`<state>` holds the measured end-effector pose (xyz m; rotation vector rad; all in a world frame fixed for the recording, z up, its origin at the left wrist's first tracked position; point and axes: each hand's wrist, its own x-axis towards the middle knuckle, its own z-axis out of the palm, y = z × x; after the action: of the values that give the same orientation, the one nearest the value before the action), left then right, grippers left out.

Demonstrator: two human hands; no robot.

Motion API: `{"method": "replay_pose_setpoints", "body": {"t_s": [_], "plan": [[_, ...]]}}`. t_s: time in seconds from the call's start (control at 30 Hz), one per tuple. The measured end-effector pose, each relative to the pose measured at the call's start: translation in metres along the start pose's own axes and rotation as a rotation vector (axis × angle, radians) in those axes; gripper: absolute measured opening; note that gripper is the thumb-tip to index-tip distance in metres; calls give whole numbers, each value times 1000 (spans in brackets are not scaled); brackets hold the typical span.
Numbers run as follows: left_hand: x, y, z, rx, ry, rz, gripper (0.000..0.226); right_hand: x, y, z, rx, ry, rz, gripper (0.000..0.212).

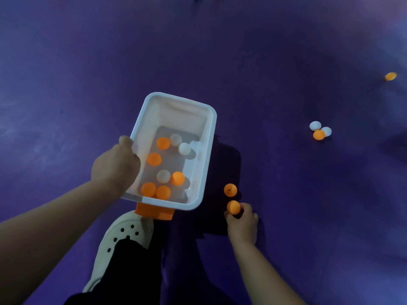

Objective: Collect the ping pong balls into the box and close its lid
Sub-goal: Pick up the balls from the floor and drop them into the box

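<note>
A clear plastic box (209, 133) with a pale rim is held above the purple floor, its lid off, with several orange and white ping pong balls inside. My left hand (115, 164) grips the box's left rim. An orange latch (154, 213) hangs at its near end. My right hand (242, 223) is down at the floor, fingers closed around an orange ball (233, 207). Another orange ball (230, 190) lies just beyond it. The lid is not in view.
Two white balls and an orange one (319, 134) cluster on the floor at the right. A lone orange ball (390, 76) lies far right, and two more balls sit at the top edge. My white clog (123, 236) and dark trouser leg are below the box.
</note>
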<state>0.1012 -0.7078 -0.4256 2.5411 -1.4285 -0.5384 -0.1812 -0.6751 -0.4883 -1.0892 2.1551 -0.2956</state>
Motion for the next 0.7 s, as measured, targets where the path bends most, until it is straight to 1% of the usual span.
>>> {"method": "replay_pose_setpoints", "body": {"t_s": [0.03, 0.1, 0.13, 0.2, 0.3, 0.37, 0.4, 0.43, 0.5, 0.57, 0.6, 0.63, 0.7], "plan": [[0, 0, 1, -2, 2, 0, 10, -4, -4, 0, 79, 45, -46, 29], [0, -2, 2, -7, 10, 1, 9, -17, -21, -2, 292, 132, -206, 30], [0, -2, 2, -8, 14, 0, 9, -25, -34, -4, 378, 146, -291, 32], [0, -1, 1, -7, 12, 1, 9, -39, -62, -9, 465, 113, -441, 37], [-2, 1, -2, -5, -2, -4, 10, -49, -92, -11, 459, 15, -655, 42], [-2, 0, -2, -6, -2, -1, 10, -46, -98, -9, 356, 11, -778, 46], [-1, -1, -1, -7, -2, -1, 9, -40, -96, -7, 301, 44, -803, 47], [-1, -1, -1, -7, -4, -3, 8, -32, -92, -6, 264, 94, -792, 46], [0, -2, -1, -11, -7, -5, 6, -14, -76, -3, 197, 231, -709, 42], [1, -2, 0, -7, -9, 1, 7, 4, -58, 2, 20, 316, -622, 39], [1, -2, -1, -6, -9, 2, 7, 12, -49, 4, -108, 302, -578, 40], [1, -3, 0, -6, -9, 3, 7, 18, -41, 6, -242, 255, -546, 42], [1, -4, 0, -5, -7, 9, 7, 26, -28, 8, -460, 113, -538, 50]]}}
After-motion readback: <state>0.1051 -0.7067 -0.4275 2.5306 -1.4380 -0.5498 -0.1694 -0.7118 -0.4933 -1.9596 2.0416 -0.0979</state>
